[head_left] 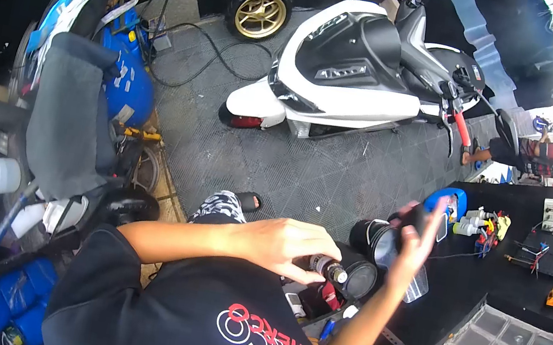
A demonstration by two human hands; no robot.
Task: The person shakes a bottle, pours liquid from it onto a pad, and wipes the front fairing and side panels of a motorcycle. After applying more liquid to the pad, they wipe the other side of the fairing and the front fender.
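Headlight (382, 240), a round black lamp, rests on the desk (492, 282) under the right hand (418, 244), whose fingers lie spread against it. Just left of the headlight, the left hand (286, 246) pinches a small bottle (328, 267), tip aimed lampward; work looks midway.

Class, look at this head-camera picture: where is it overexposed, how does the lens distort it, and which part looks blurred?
Head view: daylight blows out the top right corner beyond the scooter; the fisheye lens bends the floor and leaves dark rounded corners; the right hand is slightly motion-blurred, while the left hand holding a small bottle is sharper.
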